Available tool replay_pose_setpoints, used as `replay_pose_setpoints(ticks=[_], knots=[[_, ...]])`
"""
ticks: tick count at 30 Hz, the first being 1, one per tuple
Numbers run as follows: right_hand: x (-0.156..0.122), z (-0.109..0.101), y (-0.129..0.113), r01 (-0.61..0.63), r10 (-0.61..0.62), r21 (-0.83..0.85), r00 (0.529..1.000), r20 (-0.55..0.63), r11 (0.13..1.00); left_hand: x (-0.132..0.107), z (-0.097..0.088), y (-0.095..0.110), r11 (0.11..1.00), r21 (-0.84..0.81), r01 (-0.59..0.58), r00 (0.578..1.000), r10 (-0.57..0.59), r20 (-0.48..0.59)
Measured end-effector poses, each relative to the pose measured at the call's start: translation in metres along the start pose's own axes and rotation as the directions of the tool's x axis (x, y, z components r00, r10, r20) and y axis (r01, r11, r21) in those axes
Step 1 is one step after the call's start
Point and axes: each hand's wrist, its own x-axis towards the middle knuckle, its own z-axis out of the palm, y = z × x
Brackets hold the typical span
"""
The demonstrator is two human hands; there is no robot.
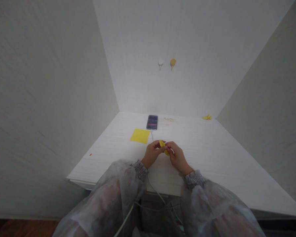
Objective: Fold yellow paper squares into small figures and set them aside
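Above the white table, a small folded piece of yellow paper [162, 143] is pinched between both my hands. My left hand [153, 152] closes on it from the left, thumb on top. From the other side my right hand [177, 157] grips it, the two thumbs close together near its middle. The fingers cover part of the paper, so its full shape is hidden. A flat yellow paper sheet [139, 136] lies on the table just beyond my left hand.
A phone with a blurred screen [152, 122] stands at the table's back, a white cable [152, 135] running from it. A folded yellow paper piece [207, 117] sits in the back right corner. Two hooks, white [160, 62] and yellow [173, 62], are on the wall. Walls enclose the table [212, 158].
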Motion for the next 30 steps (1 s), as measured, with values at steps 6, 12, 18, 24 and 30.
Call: replay_pose_setpoints(ticks=[6, 12, 18, 24, 30], knots=[[0.000, 0.000, -0.001, 0.016, -0.016, 0.022, 1.000, 0.026, 1.000, -0.001, -0.002, 0.003, 1.000, 0.018, -0.007, 1.000, 0.007, -0.004], [0.000, 0.000, -0.007, 0.015, -0.015, 0.031, 1.000, -0.009, 0.999, 0.000, 0.000, 0.005, 0.997, -0.062, 0.047, 0.999, -0.047, -0.004], [0.001, -0.002, -0.013, 0.029, -0.029, 0.072, 1.000, 0.011, 0.997, 0.000, -0.001, 0.009, 0.994, -0.106, 0.021, 1.000, -0.021, 0.001], [0.001, -0.003, -0.014, -0.102, 0.098, 0.107, 0.994, 0.047, 0.989, -0.001, 0.000, 0.012, 0.991, -0.129, 0.021, 1.000, -0.019, 0.016], [0.000, 0.001, -0.010, -0.248, 0.227, 0.282, 0.968, 0.105, 0.927, -0.002, 0.000, 0.012, 0.994, -0.110, 0.001, 1.000, 0.002, 0.021]])
